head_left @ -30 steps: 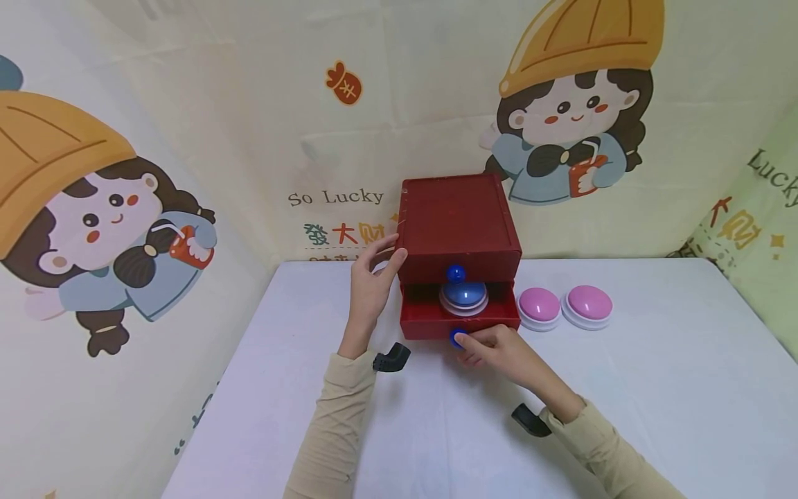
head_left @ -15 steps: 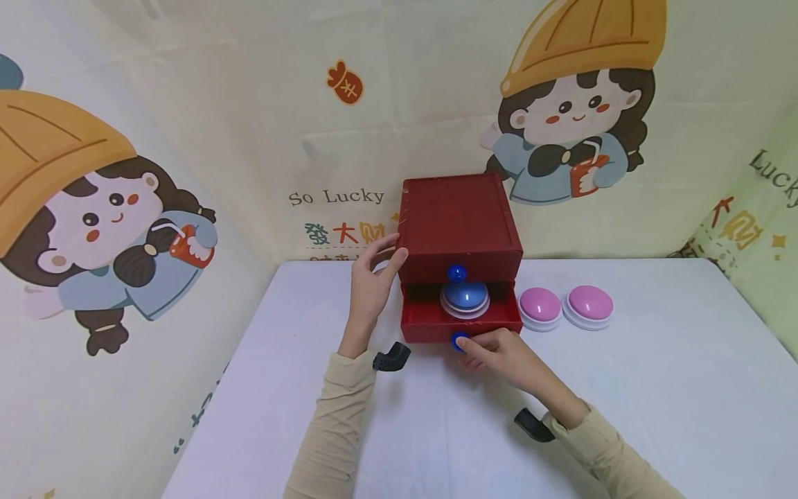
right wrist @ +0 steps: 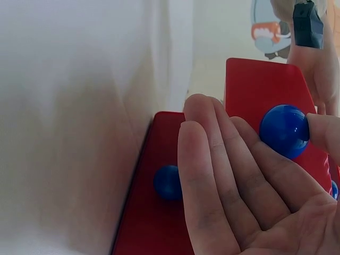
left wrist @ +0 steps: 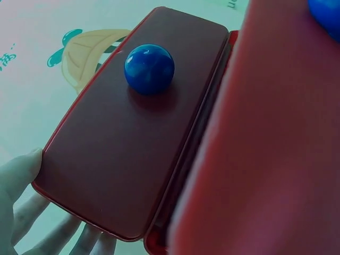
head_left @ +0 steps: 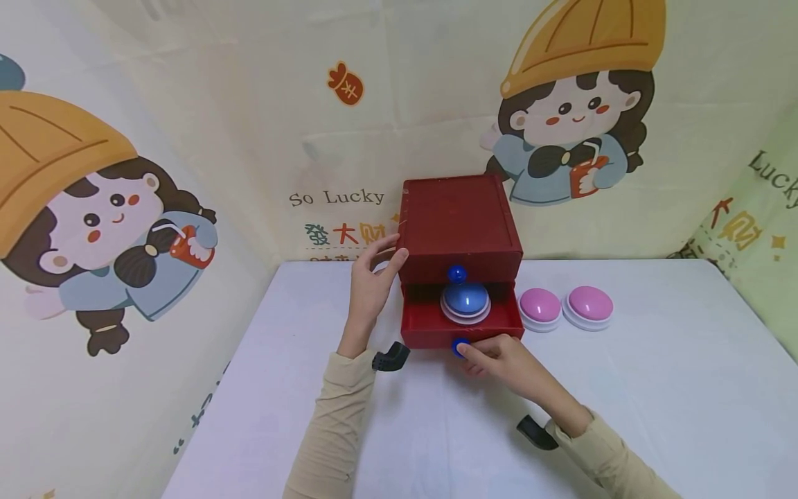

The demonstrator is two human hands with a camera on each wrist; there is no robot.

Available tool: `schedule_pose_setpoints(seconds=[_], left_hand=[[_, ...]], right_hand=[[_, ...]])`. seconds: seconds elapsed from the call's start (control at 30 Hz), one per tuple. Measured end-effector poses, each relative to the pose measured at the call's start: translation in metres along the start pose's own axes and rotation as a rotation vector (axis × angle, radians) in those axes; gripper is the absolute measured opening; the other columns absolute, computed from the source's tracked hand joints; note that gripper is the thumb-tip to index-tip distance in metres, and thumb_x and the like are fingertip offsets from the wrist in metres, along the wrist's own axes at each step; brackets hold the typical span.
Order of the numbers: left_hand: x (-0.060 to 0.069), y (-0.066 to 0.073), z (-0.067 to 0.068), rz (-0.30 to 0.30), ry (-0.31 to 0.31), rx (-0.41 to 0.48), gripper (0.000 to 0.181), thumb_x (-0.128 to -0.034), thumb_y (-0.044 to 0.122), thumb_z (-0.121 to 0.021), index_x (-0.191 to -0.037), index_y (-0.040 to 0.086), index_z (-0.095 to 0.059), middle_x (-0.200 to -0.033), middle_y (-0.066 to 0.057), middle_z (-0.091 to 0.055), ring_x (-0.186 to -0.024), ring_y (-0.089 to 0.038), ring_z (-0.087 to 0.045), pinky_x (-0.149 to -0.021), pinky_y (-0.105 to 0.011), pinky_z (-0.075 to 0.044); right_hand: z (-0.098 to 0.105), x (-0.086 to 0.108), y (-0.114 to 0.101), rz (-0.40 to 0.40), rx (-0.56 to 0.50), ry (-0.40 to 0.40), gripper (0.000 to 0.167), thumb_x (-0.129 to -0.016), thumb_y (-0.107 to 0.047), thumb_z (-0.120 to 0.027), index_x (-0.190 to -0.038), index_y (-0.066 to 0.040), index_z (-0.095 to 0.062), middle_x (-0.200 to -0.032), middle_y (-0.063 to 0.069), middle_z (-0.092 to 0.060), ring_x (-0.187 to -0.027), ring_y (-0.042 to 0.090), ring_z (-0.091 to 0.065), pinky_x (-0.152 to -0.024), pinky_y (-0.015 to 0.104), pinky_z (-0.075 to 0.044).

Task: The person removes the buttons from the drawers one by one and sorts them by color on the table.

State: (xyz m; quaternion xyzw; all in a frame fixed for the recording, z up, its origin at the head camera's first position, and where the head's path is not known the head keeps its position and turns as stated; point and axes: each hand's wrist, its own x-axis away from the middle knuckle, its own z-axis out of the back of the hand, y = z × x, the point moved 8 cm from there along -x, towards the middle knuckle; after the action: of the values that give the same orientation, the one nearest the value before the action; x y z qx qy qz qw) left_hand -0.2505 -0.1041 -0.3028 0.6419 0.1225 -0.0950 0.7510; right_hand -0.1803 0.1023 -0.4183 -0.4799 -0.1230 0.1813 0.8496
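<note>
"Middle drawer (head_left: 430, 339): how far along?"

"Partly out of the red cabinet (head_left: 458, 215), twelve o'clock from the person, enough to show a blue dome (head_left: 466, 298) inside."

"And the hands?"

"Right hand (head_left: 514, 364), at the drawer's four o'clock, pinches its blue knob (right wrist: 284, 131); left hand (head_left: 370, 284), at ten, rests against the cabinet, gripping nothing."

"What's left?"

"Remaining travel can't be told. Top drawer (head_left: 430, 270) looks closed; two pink domes (head_left: 539, 305) sit outside, at three o'clock."

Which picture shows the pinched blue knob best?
The right wrist view: the pinched blue knob is big, nearly whole. The head view shows it small, partly behind the right hand; the left wrist view, a cut-off blue piece, maybe it.
</note>
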Motion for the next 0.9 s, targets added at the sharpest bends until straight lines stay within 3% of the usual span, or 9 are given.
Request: schedule_pose_setpoints(seconds=[0.23, 0.47, 0.67, 0.9], left_hand=[[-0.001, -0.001, 0.0, 0.008, -0.002, -0.013, 0.042, -0.0953, 0.018, -0.066, -0.134, 0.002, -0.06, -0.133, -0.015, -0.061, -0.117, -0.031, -0.058, -0.097, -0.043, -0.053], [-0.002, 0.0, 0.0, 0.005, -0.011, -0.019, 0.042, -0.0953, 0.018, -0.066, -0.134, 0.002, -0.06, -0.133, -0.015, -0.061, -0.117, -0.032, -0.058, -0.096, -0.044, -0.053], [-0.002, 0.0, 0.0, 0.004, -0.01, -0.02, 0.043, -0.095, 0.018, -0.067, -0.134, 0.002, -0.06, -0.133, -0.015, -0.061, -0.116, -0.031, -0.059, -0.096, -0.044, -0.054], [-0.001, 0.0, 0.001, -0.007, -0.007, -0.012, 0.043, -0.0949, 0.017, -0.067, -0.134, 0.002, -0.059, -0.133, -0.016, -0.061, -0.115, -0.031, -0.059, -0.096, -0.043, -0.054]], right_hand=[[-0.001, 0.004, -0.002, 0.014, -0.009, -0.005, 0.035, -0.1, -0.04, -0.057, -0.091, -0.013, -0.077, -0.082, -0.002, -0.074, -0.079, 0.014, -0.069, -0.075, 0.036, -0.058], [-0.003, 0.006, 0.0, 0.009, -0.004, -0.009, 0.036, -0.1, -0.04, -0.057, -0.09, -0.013, -0.077, -0.08, -0.003, -0.073, -0.079, 0.013, -0.067, -0.073, 0.026, -0.056], [-0.006, 0.009, 0.002, -0.005, -0.001, -0.015, 0.033, -0.1, -0.043, -0.056, -0.088, -0.019, -0.076, -0.08, -0.004, -0.071, -0.079, 0.013, -0.066, -0.073, 0.026, -0.055], [-0.007, 0.012, 0.0, 0.006, -0.005, -0.021, 0.032, -0.1, -0.04, -0.057, -0.09, -0.017, -0.076, -0.081, -0.003, -0.071, -0.079, 0.014, -0.065, -0.072, 0.027, -0.056]])
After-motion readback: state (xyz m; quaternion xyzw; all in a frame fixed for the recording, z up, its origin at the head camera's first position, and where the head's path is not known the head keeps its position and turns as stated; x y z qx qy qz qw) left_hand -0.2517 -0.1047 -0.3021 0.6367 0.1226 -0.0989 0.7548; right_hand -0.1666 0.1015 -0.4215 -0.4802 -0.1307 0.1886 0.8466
